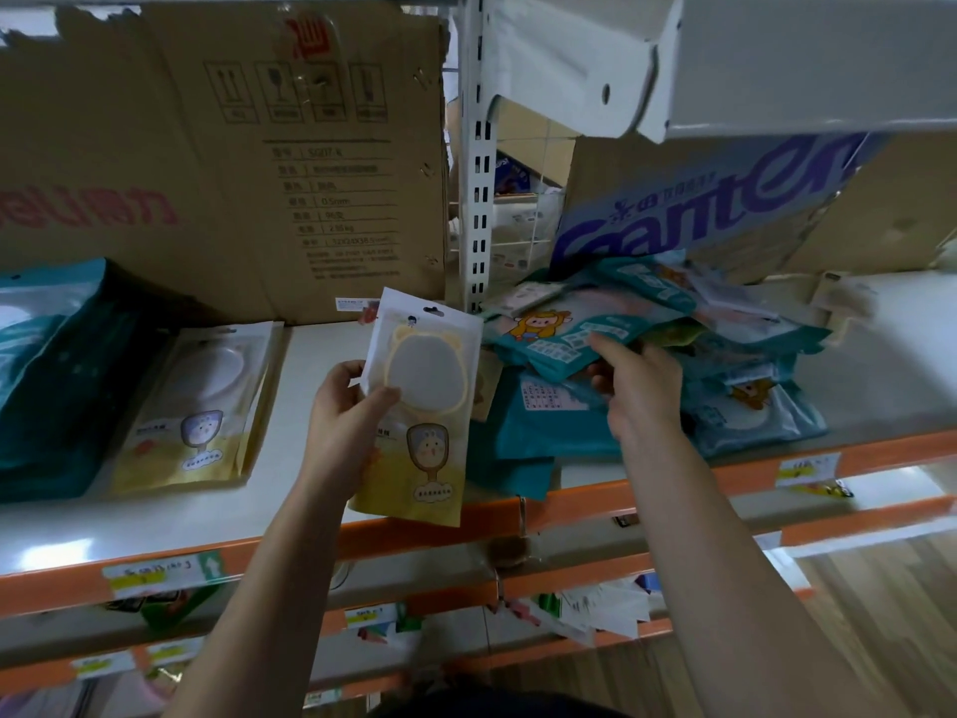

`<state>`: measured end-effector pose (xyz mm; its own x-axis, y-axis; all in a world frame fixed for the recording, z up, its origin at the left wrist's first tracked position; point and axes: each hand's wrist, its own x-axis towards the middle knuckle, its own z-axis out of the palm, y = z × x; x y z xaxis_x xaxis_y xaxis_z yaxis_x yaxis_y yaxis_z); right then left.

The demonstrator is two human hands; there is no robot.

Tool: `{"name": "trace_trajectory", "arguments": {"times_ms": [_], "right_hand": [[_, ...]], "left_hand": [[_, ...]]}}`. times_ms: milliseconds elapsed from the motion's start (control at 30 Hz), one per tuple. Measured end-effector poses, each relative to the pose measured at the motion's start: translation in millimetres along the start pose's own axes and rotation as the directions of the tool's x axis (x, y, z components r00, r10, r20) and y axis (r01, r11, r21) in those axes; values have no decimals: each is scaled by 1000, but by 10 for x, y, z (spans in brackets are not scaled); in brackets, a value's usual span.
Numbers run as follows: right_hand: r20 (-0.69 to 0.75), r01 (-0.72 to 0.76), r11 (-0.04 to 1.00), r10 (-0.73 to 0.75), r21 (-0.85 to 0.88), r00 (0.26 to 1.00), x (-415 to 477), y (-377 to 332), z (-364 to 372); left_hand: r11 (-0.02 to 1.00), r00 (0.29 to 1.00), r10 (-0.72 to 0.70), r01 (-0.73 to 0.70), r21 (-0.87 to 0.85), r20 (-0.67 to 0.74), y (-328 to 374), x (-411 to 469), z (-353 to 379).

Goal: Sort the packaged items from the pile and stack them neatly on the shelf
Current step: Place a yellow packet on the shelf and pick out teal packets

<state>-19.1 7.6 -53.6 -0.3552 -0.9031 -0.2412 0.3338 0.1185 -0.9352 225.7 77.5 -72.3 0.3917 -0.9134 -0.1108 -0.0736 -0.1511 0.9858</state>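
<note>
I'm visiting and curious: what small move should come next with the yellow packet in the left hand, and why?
Probably lay the yellow packet, held by the left hand, onto the matching yellow stack to its left on the shelf: both show the same mirror picture. The right hand touches a teal packet in the pile.

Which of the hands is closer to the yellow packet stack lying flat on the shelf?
Left. The left hand, holding a yellow packet, is just right of the yellow stack; the right hand is farther right, pinching a teal packet in the pile.
</note>
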Motion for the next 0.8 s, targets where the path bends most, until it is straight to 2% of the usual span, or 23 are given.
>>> {"name": "trace_trajectory", "arguments": {"times_ms": [100, 233, 433, 533, 633, 800], "right_hand": [[12, -75, 997, 75, 8, 997, -27, -10, -52], [49, -150, 982, 146, 112, 988, -140, 19, -73], [87, -29, 984, 14, 176, 996, -381, 58, -99], [100, -15, 983, -4, 183, 995, -527, 175, -162], [114, -12, 991, -3, 132, 994, -622, 294, -183], [126, 53, 995, -43, -80, 991, -678, 423, -41]], "left_hand": [[1000, 1000, -4, 3, -17, -18, -20, -27, 17], [1000, 999, 17, -18, -20, -50, -53, -92, 24], [996, 990, 53, -62, -64, -132, -115, -229, -37], [994, 985, 60, -74, -81, -162, -175, -304, -109], [991, 978, 63, -86, -107, -199, -233, -330, -227], [983, 947, 83, -129, -130, -310, -206, -306, -530]]}}
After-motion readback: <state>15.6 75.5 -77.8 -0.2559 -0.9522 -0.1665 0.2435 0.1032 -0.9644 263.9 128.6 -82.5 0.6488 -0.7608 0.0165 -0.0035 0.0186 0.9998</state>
